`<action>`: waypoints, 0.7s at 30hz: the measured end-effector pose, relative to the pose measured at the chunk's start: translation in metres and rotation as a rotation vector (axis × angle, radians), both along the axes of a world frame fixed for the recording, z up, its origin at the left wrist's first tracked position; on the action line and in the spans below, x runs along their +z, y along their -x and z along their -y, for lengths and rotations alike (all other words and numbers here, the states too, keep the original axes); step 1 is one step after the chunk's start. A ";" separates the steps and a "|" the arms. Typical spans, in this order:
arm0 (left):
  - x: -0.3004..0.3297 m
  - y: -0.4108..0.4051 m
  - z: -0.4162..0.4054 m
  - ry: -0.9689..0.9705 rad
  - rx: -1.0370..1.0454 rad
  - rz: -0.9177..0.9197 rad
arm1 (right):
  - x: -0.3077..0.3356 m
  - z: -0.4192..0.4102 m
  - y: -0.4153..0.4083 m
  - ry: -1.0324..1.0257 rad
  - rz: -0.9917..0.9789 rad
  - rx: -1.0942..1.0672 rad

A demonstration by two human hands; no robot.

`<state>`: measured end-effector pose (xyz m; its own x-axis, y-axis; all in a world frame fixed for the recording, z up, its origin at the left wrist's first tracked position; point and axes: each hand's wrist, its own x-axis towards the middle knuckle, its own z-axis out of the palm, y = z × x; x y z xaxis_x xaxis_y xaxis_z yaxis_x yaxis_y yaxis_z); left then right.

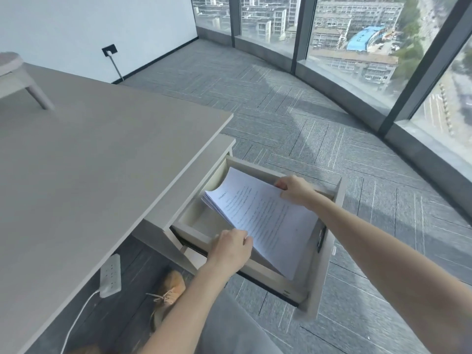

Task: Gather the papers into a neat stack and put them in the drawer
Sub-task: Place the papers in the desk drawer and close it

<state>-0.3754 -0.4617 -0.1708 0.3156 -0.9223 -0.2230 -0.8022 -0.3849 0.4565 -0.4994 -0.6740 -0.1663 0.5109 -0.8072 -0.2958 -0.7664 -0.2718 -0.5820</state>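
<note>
A stack of printed white papers (263,215) lies tilted inside the pulled-out beige drawer (319,272), its far end curling up against the drawer's back wall. My left hand (231,247) grips the stack's near left edge, over the drawer's side wall. My right hand (293,190) pinches the far right edge of the papers. The drawer sits under the right end of the grey desk (89,162). The stack's lower right corner rests low in the drawer.
A white power strip (110,275) with a cable lies on the floor under the desk. A tan shoe (169,290) is beside it. A small stand (15,75) sits on the desk's far left. Grey carpet and floor-to-ceiling windows (357,47) lie beyond.
</note>
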 end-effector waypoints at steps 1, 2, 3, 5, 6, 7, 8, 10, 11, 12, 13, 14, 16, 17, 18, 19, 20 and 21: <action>-0.003 -0.001 0.003 -0.039 -0.039 0.036 | -0.003 0.002 -0.003 0.029 -0.022 0.027; -0.005 -0.001 0.005 -0.070 -0.072 0.066 | -0.007 0.003 -0.005 0.054 -0.043 0.051; -0.008 -0.002 0.006 -0.105 -0.102 0.096 | -0.013 0.006 -0.007 0.079 -0.057 0.070; -0.012 -0.002 0.010 -0.172 -0.137 0.147 | -0.022 0.009 -0.011 0.115 -0.084 0.097; -0.014 -0.002 0.011 -0.204 -0.146 0.161 | -0.026 0.010 -0.013 0.133 -0.094 0.105; -0.015 -0.001 0.013 -0.234 -0.151 0.171 | -0.029 0.010 -0.014 0.149 -0.104 0.113; -0.017 -0.001 0.014 -0.267 -0.156 0.179 | -0.032 0.010 -0.015 0.162 -0.114 0.120; -0.018 0.000 0.018 -0.341 -0.176 0.198 | -0.036 0.010 -0.016 0.185 -0.140 0.131; -0.018 0.001 0.020 -0.385 -0.190 0.204 | -0.038 0.010 -0.017 0.198 -0.155 0.138; -0.018 0.001 0.023 -0.431 -0.205 0.210 | -0.039 0.009 -0.018 0.213 -0.170 0.143; -0.018 0.002 0.026 -0.480 -0.221 0.214 | -0.040 0.008 -0.018 0.229 -0.184 0.145; -0.018 0.001 0.029 -0.526 -0.235 0.219 | -0.041 0.008 -0.019 0.244 -0.204 0.150; -0.019 0.000 0.034 -0.617 -0.242 0.218 | -0.044 0.005 -0.020 0.283 -0.261 0.180; -0.020 0.000 0.037 -0.655 -0.239 0.211 | -0.046 0.005 -0.020 0.301 -0.295 0.207; -0.021 0.000 0.039 -0.688 -0.234 0.205 | -0.047 0.004 -0.020 0.316 -0.330 0.233; -0.021 0.000 0.041 -0.716 -0.229 0.205 | -0.049 0.003 -0.020 0.325 -0.358 0.256; -0.020 0.001 0.042 -0.742 -0.223 0.212 | -0.049 0.002 -0.020 0.335 -0.377 0.273; -0.020 0.003 0.042 -0.762 -0.219 0.224 | -0.050 0.000 -0.020 0.352 -0.395 0.287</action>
<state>-0.3780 -0.5040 -0.1905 0.2578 -0.5891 -0.7658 -0.9361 -0.3486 -0.0470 -0.4790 -0.6743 -0.2162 0.6289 -0.7369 -0.2479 -0.7737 -0.6247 -0.1059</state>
